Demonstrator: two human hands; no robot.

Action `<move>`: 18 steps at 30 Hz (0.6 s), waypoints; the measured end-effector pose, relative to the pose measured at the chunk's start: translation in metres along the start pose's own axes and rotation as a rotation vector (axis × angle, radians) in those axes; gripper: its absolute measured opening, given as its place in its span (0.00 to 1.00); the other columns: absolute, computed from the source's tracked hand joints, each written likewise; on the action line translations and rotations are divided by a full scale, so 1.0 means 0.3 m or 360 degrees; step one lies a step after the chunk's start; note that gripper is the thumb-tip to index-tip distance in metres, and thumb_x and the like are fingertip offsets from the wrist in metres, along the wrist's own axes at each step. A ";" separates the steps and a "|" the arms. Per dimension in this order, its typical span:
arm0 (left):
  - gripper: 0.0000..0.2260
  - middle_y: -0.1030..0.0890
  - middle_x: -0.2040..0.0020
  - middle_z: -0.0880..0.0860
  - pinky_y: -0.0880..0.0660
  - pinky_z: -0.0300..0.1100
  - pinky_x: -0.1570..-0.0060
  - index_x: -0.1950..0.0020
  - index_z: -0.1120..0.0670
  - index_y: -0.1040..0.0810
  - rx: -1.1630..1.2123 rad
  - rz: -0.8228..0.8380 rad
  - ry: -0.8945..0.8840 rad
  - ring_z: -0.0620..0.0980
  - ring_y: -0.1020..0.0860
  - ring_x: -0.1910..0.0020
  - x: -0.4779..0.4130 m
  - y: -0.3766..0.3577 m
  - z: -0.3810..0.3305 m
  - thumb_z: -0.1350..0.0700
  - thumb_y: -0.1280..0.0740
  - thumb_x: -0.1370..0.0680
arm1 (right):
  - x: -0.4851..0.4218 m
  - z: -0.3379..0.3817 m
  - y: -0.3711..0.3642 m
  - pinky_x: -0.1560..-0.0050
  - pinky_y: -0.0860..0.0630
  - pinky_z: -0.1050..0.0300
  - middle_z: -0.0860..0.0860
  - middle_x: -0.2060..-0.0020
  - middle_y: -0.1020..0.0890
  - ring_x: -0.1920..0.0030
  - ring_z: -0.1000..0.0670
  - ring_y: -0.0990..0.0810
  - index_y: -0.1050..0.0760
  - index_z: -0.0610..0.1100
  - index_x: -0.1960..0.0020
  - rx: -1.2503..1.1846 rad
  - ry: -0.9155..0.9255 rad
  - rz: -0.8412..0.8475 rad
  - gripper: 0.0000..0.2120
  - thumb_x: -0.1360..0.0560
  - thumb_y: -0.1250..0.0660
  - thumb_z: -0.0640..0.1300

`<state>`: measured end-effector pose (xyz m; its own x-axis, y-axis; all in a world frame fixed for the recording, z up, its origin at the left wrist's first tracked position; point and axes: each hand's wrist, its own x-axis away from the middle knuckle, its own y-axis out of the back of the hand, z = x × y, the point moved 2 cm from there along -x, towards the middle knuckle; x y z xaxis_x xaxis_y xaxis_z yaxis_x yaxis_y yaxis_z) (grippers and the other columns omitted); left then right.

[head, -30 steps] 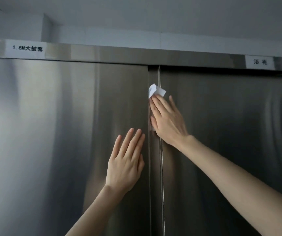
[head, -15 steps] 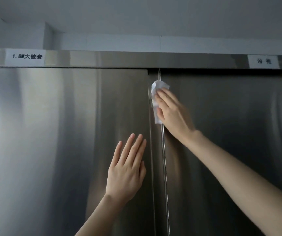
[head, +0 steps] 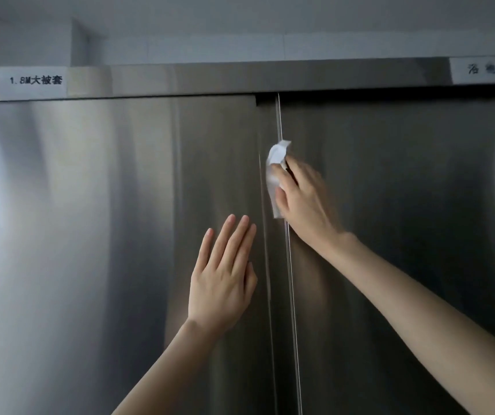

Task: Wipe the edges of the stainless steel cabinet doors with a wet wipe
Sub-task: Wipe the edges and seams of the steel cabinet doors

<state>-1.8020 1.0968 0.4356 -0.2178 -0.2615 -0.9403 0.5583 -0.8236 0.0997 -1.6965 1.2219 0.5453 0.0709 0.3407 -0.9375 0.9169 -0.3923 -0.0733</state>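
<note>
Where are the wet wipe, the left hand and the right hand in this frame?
wet wipe (head: pixel 271 182), head view, on its white fold beside the door edge.
right hand (head: pixel 307 202), head view, on the back of the hand.
left hand (head: pixel 222 283), head view, on the back of the hand.

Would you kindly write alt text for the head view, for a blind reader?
A person's right hand holds a white wet wipe on the vertical edge of the right stainless steel cabinet door, while the left hand rests flat on the left door.
</note>
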 end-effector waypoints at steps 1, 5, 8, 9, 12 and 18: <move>0.23 0.35 0.24 0.54 0.41 0.56 0.27 0.25 0.58 0.33 0.0001 0.0006 0.0000 0.54 0.40 0.23 -0.001 0.003 -0.001 0.55 0.45 0.20 | 0.014 -0.010 0.011 0.51 0.24 0.42 0.38 0.47 0.22 0.50 0.38 0.23 0.21 0.37 0.45 -0.0077 0.0012 -0.0009 0.14 0.28 0.39 0.37; 0.23 0.35 0.24 0.55 0.42 0.55 0.26 0.25 0.58 0.34 0.0027 0.0000 0.0003 0.54 0.40 0.23 0.000 0.013 -0.001 0.55 0.45 0.21 | -0.068 -0.032 0.035 0.55 0.26 0.46 0.41 0.54 0.22 0.53 0.44 0.28 0.21 0.37 0.56 -0.0364 0.0045 -0.0157 0.06 0.28 0.36 0.36; 0.24 0.35 0.24 0.56 0.43 0.54 0.26 0.25 0.60 0.35 0.0040 0.0002 0.0014 0.53 0.40 0.24 -0.004 0.017 -0.003 0.55 0.45 0.21 | -0.167 -0.027 0.030 0.51 0.28 0.56 0.43 0.51 0.19 0.52 0.44 0.22 0.18 0.38 0.53 -0.0507 0.0018 -0.0184 0.07 0.29 0.33 0.32; 0.25 0.35 0.24 0.57 0.44 0.53 0.25 0.25 0.61 0.35 0.0044 -0.0013 0.0045 0.53 0.40 0.24 -0.007 0.017 -0.004 0.55 0.44 0.22 | -0.192 -0.022 0.021 0.51 0.28 0.57 0.44 0.50 0.18 0.52 0.43 0.21 0.17 0.39 0.51 -0.0508 0.0001 -0.0166 0.09 0.30 0.32 0.33; 0.26 0.35 0.25 0.60 0.46 0.50 0.25 0.26 0.64 0.35 0.0063 -0.0053 0.0225 0.54 0.40 0.24 0.003 0.020 0.004 0.56 0.44 0.23 | -0.172 0.015 -0.007 0.50 0.26 0.53 0.46 0.47 0.17 0.53 0.43 0.19 0.17 0.43 0.49 -0.0358 0.0063 -0.0201 0.09 0.29 0.30 0.39; 0.25 0.37 0.24 0.58 0.48 0.50 0.23 0.24 0.62 0.37 -0.0006 -0.0004 0.0250 0.54 0.42 0.23 0.082 0.020 0.025 0.55 0.45 0.21 | 0.096 0.054 0.025 0.48 0.35 0.51 0.54 0.56 0.16 0.50 0.49 0.27 0.17 0.46 0.53 -0.0121 0.0145 -0.0393 0.07 0.24 0.33 0.45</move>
<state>-1.8099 1.0816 0.4156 -0.0914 -0.1773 -0.9799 0.5608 -0.8223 0.0965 -1.6938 1.2150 0.5123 -0.1268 0.4947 -0.8598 0.9373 -0.2238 -0.2670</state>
